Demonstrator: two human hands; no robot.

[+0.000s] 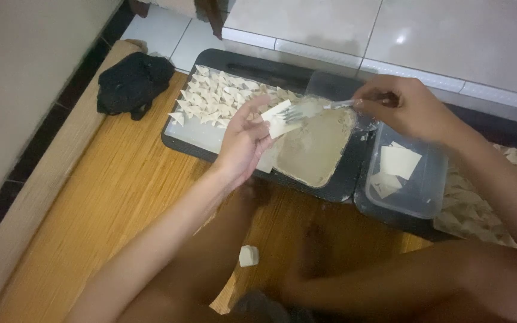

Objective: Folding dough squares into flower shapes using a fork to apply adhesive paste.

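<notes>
My left hand (pixel 243 140) holds a pale square dough wrapper (pixel 277 118) flat on its fingers, above the black tray (pixel 252 160). My right hand (pixel 403 106) grips a fork (pixel 312 109) by the handle, its tines resting on the wrapper. Just below the fork sits a clear tub of greyish paste filling (pixel 313 146). Several folded dumplings (pixel 213 100) lie in rows on the tray's far left part.
A clear container (pixel 417 191) with a few loose wrappers stands at the right. More folded dumplings (pixel 474 209) lie further right. A black cloth (pixel 131 84) lies on the bamboo mat (pixel 103 203). A small white lump (pixel 248 255) rests by my legs. White floor tiles lie beyond.
</notes>
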